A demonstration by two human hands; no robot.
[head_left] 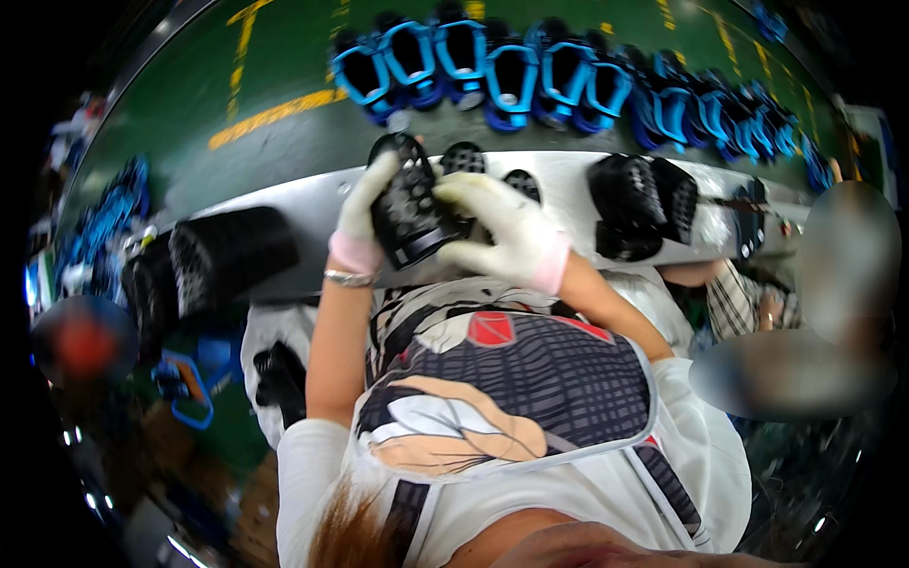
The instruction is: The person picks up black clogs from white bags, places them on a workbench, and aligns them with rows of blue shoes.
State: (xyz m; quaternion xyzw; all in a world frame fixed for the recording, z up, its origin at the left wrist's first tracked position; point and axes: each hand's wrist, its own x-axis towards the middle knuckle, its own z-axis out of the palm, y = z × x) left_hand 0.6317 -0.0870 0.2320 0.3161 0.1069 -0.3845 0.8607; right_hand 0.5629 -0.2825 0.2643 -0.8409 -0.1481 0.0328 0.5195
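My left hand (362, 210), in a white glove with a pink cuff, is closed on the left edge of a black perforated oval shell (405, 204), tilted up above the bench. My right hand (507, 227), gloved the same way, grips the right side of the shell with bent fingers, its thumb lower down. Some of its fingertips are blurred or hidden. Just behind, a similar black perforated piece (464, 159) lies on the bench. A smaller dark piece (522, 184) lies to its right, partly covered by my right hand.
The grey bench (322, 199) carries nested black shells (232, 248) at left and another black stack (630, 204) at right. Beyond it, a row of blue-and-black loop-rimmed items (511, 80) lines the green floor. A co-worker's plaid sleeve (737, 301) is at right.
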